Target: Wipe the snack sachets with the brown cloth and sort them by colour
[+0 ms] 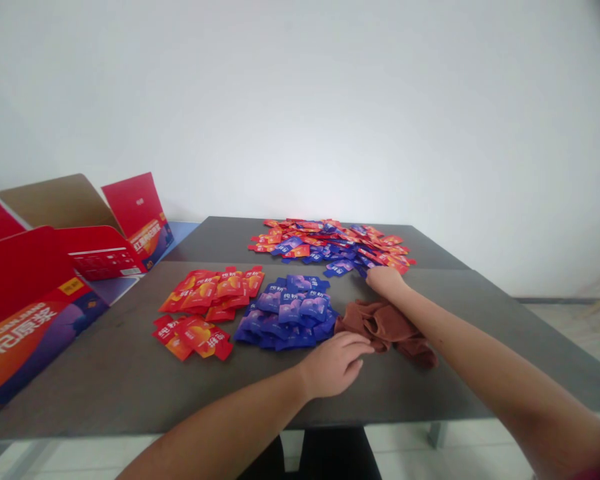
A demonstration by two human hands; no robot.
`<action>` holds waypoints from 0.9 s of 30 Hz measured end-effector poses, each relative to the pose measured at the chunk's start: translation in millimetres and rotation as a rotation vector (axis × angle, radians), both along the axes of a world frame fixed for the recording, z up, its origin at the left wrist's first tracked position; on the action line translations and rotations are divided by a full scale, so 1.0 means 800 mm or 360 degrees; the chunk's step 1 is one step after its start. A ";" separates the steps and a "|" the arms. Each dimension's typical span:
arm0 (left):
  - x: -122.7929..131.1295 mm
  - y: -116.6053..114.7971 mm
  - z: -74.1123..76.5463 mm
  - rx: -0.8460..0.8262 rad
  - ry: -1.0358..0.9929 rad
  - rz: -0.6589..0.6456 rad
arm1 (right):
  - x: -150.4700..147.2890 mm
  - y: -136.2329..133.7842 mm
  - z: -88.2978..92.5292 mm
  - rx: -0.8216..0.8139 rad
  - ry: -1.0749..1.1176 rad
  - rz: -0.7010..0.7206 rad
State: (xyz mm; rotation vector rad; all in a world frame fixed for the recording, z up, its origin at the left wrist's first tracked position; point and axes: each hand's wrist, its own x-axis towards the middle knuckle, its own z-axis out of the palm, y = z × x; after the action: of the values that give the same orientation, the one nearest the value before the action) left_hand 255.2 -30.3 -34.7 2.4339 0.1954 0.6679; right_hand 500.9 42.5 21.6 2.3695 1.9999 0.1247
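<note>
My right hand [387, 283] reaches to the near edge of a mixed pile of red and blue packets [325, 243]. Its fingers are curled down at a blue packet [361, 271], and the fingertips are partly hidden. My left hand [334, 365] rests low over the table with its fingers stretched out, holding nothing. Those fingers lie by a crumpled brown cloth [387, 325], just in front of a heap of blue packets [290, 310]. To the left of that heap are red packets [210, 290], with a smaller red group [195, 335] nearer me.
An open red cardboard box [25, 287] with raised flaps stands at the left, beside the dark grey table [145, 393]. A white wall rises behind the table. The table's front edge runs just ahead of my legs [337, 453].
</note>
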 end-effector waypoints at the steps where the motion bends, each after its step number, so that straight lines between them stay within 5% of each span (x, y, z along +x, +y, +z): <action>1: -0.002 0.000 0.004 -0.0041 -0.0073 0.0033 | -0.002 -0.003 0.008 0.0063 0.0062 -0.0032; 4: -0.005 0.004 0.010 -0.0297 -0.0378 0.0235 | -0.017 -0.019 0.029 0.0242 0.0332 -0.0037; 7: -0.003 0.012 0.017 -0.0925 -0.0793 0.0497 | -0.051 -0.048 0.033 0.0319 0.0683 0.0090; 11: 0.002 0.025 0.034 -0.2017 -0.0978 0.0259 | -0.112 -0.079 0.013 0.0270 0.1887 0.0323; 13: 0.002 0.031 0.043 -0.2395 -0.1046 0.0198 | -0.130 -0.082 0.004 0.0215 0.2079 0.0383; 18: -0.011 0.045 0.057 -0.2693 -0.1269 0.0404 | -0.104 -0.078 -0.003 0.0603 0.1309 0.0355; 24: -0.021 0.051 0.058 -0.2753 -0.1279 0.0478 | -0.051 -0.102 -0.031 -0.0305 0.0501 0.0489; 27: -0.021 0.048 0.058 -0.2754 -0.1213 0.0445 | -0.046 -0.098 -0.038 -0.0104 0.0489 0.0219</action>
State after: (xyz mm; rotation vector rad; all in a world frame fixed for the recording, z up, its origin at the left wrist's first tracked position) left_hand 238.6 7.8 11.6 0.4567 0.5070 0.8978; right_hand 464.5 -36.0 -8.9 2.3279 2.2556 -0.3156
